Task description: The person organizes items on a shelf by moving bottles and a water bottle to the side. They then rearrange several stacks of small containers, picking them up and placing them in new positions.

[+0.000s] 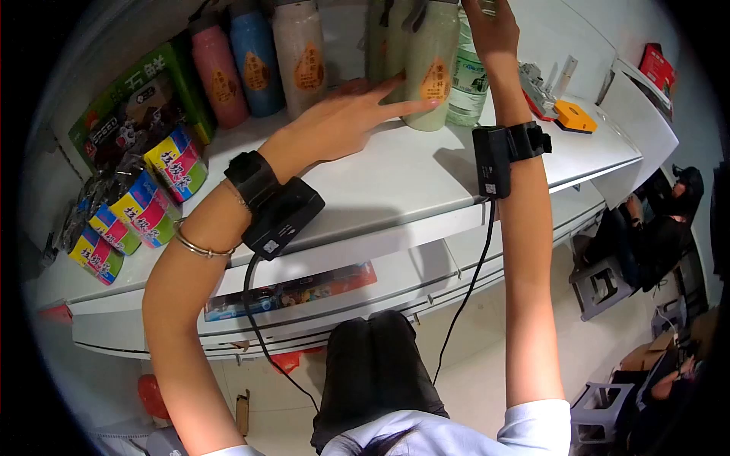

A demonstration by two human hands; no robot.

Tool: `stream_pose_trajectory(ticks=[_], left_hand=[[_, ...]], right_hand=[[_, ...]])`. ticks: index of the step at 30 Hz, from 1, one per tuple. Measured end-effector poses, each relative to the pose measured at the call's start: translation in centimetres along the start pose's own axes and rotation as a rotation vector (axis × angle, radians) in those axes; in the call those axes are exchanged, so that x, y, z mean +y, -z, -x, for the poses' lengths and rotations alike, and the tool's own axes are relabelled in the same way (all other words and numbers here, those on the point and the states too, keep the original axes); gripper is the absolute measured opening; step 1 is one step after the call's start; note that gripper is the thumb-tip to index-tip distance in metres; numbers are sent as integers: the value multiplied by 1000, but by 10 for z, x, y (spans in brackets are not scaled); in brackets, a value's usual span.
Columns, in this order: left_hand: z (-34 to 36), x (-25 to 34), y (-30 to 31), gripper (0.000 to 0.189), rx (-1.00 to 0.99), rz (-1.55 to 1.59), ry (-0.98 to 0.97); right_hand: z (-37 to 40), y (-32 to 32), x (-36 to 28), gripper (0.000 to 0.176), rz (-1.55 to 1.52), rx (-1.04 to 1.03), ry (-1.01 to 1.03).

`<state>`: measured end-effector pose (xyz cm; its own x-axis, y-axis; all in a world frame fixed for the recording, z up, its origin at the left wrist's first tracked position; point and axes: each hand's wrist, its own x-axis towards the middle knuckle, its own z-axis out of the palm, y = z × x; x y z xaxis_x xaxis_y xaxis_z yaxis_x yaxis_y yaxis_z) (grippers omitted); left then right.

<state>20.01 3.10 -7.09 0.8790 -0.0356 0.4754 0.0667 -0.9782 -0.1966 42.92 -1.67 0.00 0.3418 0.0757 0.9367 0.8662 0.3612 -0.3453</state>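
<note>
My left hand (342,121) reaches across the white shelf (365,182) with its fingers spread, the fingertips at a pale green bottle (431,72) with an orange label. Pink (218,76), blue (256,64) and whitish (300,61) bottles stand upright to its left. Another greenish bottle stands partly behind the pale green one. My right hand (494,30) is at the top edge, by the upper part of a clear bottle (469,83) with a green label; its fingers are partly cut off, and its grip cannot be made out.
Colourful rolls (144,205) and a green package (137,99) lie on the left. An orange-yellow object (575,117) and a grey-red tool (537,91) lie on the right. Below is a lower shelf with a flat package (293,290). Two people sit at the far right near grey stools (601,289).
</note>
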Motion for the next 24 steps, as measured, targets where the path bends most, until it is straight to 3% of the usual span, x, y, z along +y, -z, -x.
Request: stream_pose_trajectory(ticks=[5, 17, 24], left_hand=[[0, -1, 1, 79, -38, 57, 12], [1, 0, 1, 89, -41, -60, 23], [0, 0, 14, 77, 32, -20, 96]], right_hand=[[-1, -4, 7, 29, 205, 61, 171], [3, -6, -2, 30, 259, 94, 125], [5, -6, -1, 31, 298, 160, 226]])
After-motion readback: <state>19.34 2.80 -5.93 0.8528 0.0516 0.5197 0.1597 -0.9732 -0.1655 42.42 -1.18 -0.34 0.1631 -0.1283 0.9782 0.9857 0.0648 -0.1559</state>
